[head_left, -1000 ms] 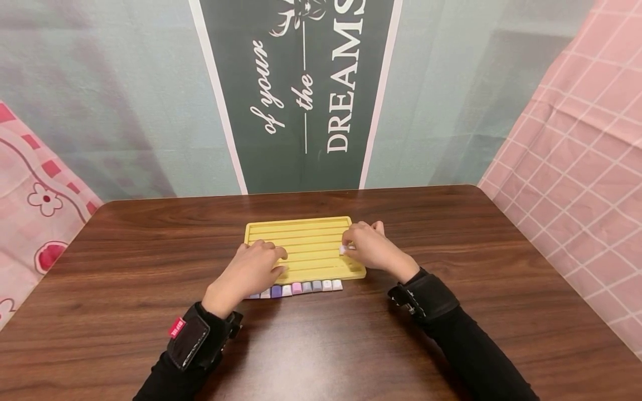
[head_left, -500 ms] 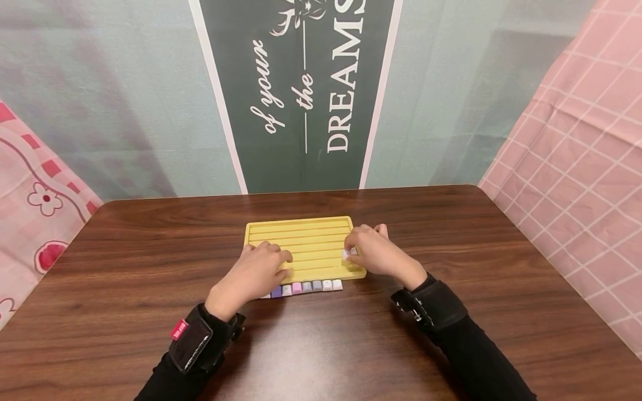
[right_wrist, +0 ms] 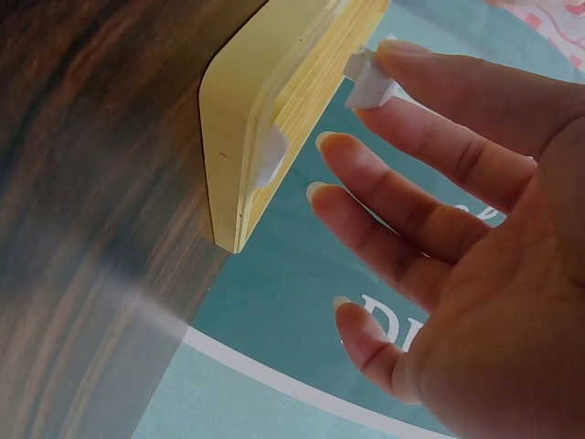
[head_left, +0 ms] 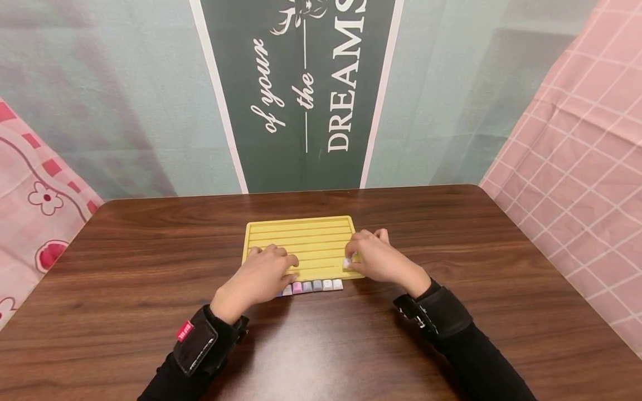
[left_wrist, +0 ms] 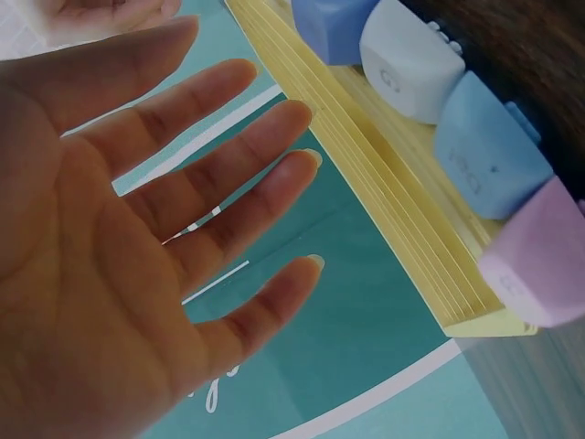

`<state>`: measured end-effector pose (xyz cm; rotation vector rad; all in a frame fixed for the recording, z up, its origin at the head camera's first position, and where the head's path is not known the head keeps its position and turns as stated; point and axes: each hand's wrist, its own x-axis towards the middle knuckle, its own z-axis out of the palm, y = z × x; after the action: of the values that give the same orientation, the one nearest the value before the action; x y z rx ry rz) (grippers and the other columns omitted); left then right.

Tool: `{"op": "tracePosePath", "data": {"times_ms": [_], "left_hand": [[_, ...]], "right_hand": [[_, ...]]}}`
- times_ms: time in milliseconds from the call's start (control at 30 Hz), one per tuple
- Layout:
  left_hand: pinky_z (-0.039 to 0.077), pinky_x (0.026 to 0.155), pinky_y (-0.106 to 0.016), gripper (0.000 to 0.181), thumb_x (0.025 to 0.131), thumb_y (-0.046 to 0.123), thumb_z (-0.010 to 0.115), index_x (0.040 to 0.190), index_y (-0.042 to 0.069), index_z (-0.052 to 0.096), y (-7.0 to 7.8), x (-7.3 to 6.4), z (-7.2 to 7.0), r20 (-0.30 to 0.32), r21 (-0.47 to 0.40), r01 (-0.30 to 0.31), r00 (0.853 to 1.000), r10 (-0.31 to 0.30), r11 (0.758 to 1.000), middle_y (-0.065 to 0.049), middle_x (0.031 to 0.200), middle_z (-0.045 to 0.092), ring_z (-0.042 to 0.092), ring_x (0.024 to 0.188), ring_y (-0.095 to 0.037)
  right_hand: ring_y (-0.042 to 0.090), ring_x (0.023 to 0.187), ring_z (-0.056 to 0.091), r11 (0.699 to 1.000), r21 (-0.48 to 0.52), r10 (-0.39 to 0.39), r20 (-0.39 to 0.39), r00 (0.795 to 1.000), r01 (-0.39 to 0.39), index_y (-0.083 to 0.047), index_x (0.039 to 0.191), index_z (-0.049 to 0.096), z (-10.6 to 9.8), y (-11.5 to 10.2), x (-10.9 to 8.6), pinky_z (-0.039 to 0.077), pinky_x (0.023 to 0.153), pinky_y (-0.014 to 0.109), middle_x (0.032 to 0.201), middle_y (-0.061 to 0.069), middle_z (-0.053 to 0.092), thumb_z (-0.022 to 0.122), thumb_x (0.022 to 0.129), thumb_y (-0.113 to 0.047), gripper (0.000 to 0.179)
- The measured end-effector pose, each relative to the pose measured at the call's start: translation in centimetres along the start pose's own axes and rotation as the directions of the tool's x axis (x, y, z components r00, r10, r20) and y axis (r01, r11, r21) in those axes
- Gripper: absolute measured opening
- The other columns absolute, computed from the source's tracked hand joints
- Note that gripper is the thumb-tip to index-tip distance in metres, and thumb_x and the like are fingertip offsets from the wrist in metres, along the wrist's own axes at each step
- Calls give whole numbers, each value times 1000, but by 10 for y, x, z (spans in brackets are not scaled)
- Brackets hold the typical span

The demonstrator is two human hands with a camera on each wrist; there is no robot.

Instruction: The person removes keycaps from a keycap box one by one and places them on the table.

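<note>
Between thumb and index finger, my right hand (head_left: 377, 257) pinches a white keycap (right_wrist: 370, 85) over the near right corner of a yellow ridged tray (head_left: 306, 227). Another whitish keycap (right_wrist: 271, 157) sits inside the tray by its end wall in the right wrist view. My left hand (head_left: 264, 274) hovers over the tray's near left part, its fingers spread and holding nothing. Along the tray's near edge runs a row of keycaps, with a pink keycap (left_wrist: 541, 258), a blue keycap (left_wrist: 484, 151) and a white keycap (left_wrist: 409, 69) among them. The left hand hides the row's left end.
The tray lies on a dark wood-grain table (head_left: 451, 250). Behind the table's far edge hangs a green and grey-blue printed cloth (head_left: 321, 167). Pink cloths flank it, one a grid-patterned cloth (head_left: 577, 139) on the right.
My right hand has come down toward the tray's near right corner with the white keycap. The left hand has drifted right, covering more of the keycap row.
</note>
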<state>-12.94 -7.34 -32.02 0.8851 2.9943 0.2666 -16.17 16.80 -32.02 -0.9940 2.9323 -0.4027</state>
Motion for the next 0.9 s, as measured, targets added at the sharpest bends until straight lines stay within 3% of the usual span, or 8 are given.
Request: {"op": "tracePosePath", "data": {"times_ms": [467, 900], "left_hand": [[37, 77, -46, 19, 86, 25, 64, 100, 13, 66, 4, 0, 1, 2, 11, -24, 1000, 24, 1000, -1, 90, 60, 53, 90, -22], [36, 78, -45, 19, 86, 24, 64, 101, 14, 66, 7, -1, 2, 18, 10, -39, 999, 39, 999, 0, 92, 60, 53, 91, -21]], "right_hand": [[16, 85, 48, 1000, -4, -19, 40, 999, 19, -16, 74, 63, 1, -2, -6, 21, 70, 39, 82, -5, 53, 73, 75, -16, 10], [13, 83, 44, 994, 22, -106, 96, 990, 104, -16, 73, 62, 3, -4, -8, 20, 72, 39, 80, -6, 49, 73, 72, -13, 12]]}}
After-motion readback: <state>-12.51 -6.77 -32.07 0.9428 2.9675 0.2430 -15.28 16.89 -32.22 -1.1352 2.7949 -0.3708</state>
